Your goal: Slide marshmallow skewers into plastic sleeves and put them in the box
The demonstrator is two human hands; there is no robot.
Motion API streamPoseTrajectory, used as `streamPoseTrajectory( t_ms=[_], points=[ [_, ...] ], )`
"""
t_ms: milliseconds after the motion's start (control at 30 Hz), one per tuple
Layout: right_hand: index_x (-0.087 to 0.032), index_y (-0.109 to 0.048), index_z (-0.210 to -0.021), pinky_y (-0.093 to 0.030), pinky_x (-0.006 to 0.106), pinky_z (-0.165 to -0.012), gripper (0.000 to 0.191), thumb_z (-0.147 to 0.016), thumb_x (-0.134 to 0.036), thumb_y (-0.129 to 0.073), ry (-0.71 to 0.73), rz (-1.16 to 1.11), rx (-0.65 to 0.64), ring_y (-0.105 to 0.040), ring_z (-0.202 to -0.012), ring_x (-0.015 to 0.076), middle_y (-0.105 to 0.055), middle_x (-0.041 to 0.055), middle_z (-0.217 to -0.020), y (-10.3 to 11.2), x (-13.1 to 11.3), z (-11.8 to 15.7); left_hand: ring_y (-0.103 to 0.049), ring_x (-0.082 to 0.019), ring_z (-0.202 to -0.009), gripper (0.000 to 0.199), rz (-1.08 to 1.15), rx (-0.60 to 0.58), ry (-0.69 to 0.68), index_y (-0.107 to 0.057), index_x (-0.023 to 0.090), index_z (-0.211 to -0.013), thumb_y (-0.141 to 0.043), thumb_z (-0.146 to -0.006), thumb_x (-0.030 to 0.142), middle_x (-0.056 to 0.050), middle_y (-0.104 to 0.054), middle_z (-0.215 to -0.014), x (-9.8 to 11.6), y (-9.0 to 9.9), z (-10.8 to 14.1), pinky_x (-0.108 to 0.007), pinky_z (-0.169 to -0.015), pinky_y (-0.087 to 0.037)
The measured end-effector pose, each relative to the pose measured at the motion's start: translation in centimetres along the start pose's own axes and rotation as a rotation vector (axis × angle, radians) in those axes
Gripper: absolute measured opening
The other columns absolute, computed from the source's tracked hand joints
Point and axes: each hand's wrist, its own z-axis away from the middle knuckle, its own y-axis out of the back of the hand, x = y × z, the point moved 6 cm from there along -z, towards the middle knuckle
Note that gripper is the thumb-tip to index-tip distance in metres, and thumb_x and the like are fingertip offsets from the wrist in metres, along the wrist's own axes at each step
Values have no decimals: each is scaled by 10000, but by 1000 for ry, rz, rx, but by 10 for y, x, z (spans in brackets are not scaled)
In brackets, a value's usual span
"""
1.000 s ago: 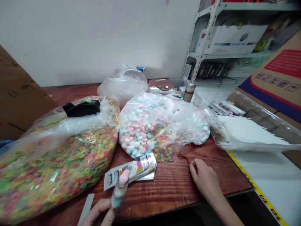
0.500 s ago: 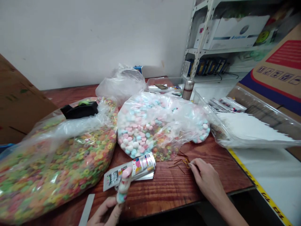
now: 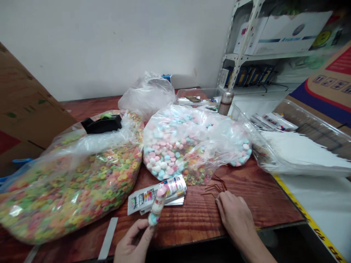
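Two hands are in view over the desk (image 3: 263,199); items are logged left to right.

Well left of the left hand (image 3: 133,243) lies a large clear plastic bag (image 3: 74,186) full of multicoloured cereal rings, with a black tape dispenser (image 3: 101,124) resting on top. A flat metal strip (image 3: 108,237) lies on the desk just beside that hand.

The left hand is closed around the lower end of a clear tube (image 3: 157,206) packed with pink and blue marshmallow pieces. The tube stands tilted, its upper end over a stack of printed cards (image 3: 156,195).

Ahead of the hands sits a second clear bag (image 3: 175,146), holding pastel marshmallows with some cereal rings along its lower edge.

The right hand (image 3: 235,219) rests on the desk with its fingers curled, just beside several thin copper twist ties (image 3: 216,186) (whether it pinches one cannot be confirmed).

Ahead of the right hand stands a steel flask (image 3: 226,103). Farther right, a clear plastic tub (image 3: 298,153) contains a white sheet and printed packets (image 3: 274,122).
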Motion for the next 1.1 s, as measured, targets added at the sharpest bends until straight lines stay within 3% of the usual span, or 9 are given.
streamPoseTrajectory(
  t_ms=[167, 333, 467, 600, 767, 833, 933, 1000, 1100],
  points=[
    [-226, -499, -814, -356, 294, -588, 213, -994, -255, -390, 102, -144, 125, -573, -561, 149, -563, -11, -679, 25, -32, -6, -661, -206, -841, 162, -314, -19, -409, -719, 215, -914, -600, -877, 317, -38, -707, -866, 41, -14, 15, -264, -787, -515],
    [-222, -501, -842, -378, 280, -621, 132, -961, -173, -468, 356, -362, 214, -559, -595, 140, -536, -13, -675, 43, -99, -10, -635, -187, -793, 252, -604, 42, -796, -678, 202, -1014, -467, -922, 99, -60, -646, -821, 62, -39, 31, -286, -747, -516],
    [-226, -481, -774, -339, 323, -613, 198, -950, -136, -477, 428, -322, 248, -508, -612, 182, -504, 8, -652, 30, -136, -7, -598, -176, -694, 209, -736, 148, -899, -651, 192, -954, -485, -911, 72, -38, -603, -724, 66, -50, 39, -276, -655, -495],
    [-226, -479, -757, -298, 335, -583, 216, -949, -132, -454, 465, -302, 285, -453, -579, 187, -486, 13, -642, 19, -144, -3, -597, -174, -666, 194, -720, 186, -927, -618, 196, -928, -474, -915, 67, -33, -604, -706, 70, -52, 46, -274, -620, -485],
    [-223, -488, -783, -310, 327, -588, 192, -959, -155, -451, 495, -333, 252, -463, -582, 183, -503, 15, -654, 15, -144, -2, -632, -186, -699, 336, -716, 201, -993, -560, 168, -1215, -509, -901, 62, -59, -666, -773, 71, -48, 49, -282, -647, -514],
    [-224, -482, -781, -316, 325, -584, 196, -961, -157, -445, 508, -346, 247, -468, -572, 179, -502, 10, -645, 14, -145, -2, -636, -186, -718, 397, -694, 175, -984, -545, 168, -1275, -503, -898, 49, -65, -677, -797, 69, -47, 47, -282, -655, -519],
    [-224, -481, -782, -329, 321, -576, 189, -958, -161, -453, 513, -344, 253, -482, -556, 175, -501, 3, -630, 14, -147, -1, -644, -184, -776, 329, -558, 120, -873, -635, 192, -1172, -499, -903, 60, -73, -687, -844, 65, -43, 41, -285, -703, -521],
    [-222, -491, -798, -347, 310, -570, 171, -959, -171, -466, 505, -360, 256, -507, -551, 167, -510, -5, -627, 14, -149, -2, -648, -187, -836, 240, -371, 95, -688, -693, 198, -1032, -511, -907, 104, -79, -691, -891, 61, -39, 34, -293, -758, -512],
    [-225, -500, -819, -386, 272, -545, 161, -974, -203, -459, 442, -504, 198, -561, -543, 142, -545, -18, -639, 12, -150, -10, -631, -170, -758, 122, 70, 49, -236, -705, 170, -890, -588, -871, 199, -64, -684, -819, 44, -38, 23, -272, -703, -490]
  ],
)
